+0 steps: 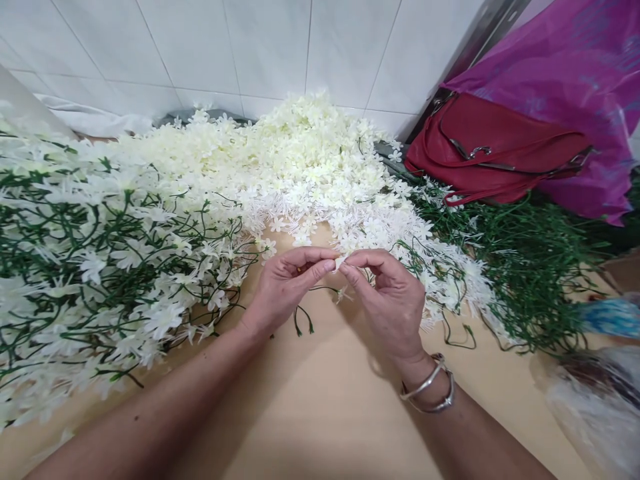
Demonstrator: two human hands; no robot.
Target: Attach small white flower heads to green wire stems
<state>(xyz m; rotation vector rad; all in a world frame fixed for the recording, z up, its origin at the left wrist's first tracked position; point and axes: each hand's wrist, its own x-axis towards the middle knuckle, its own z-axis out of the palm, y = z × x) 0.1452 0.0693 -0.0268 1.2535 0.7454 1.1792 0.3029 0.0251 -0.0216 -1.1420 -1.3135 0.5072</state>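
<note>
My left hand and my right hand meet near the middle of the view, thumbs and forefingers pinched on a small white flower piece between them. Just below the fingers, a green stem with forked tips lies on the tan tabletop. Behind the hands rises a heap of loose white blossoms. To the left is a big pile of white flowers with green stems. White thread-like pieces lie right of my right hand.
A red handbag rests at the back right before a purple plastic bag. Below it spreads a pile of green stems. Clear plastic wrapping is at the lower right. A tiled wall closes the back.
</note>
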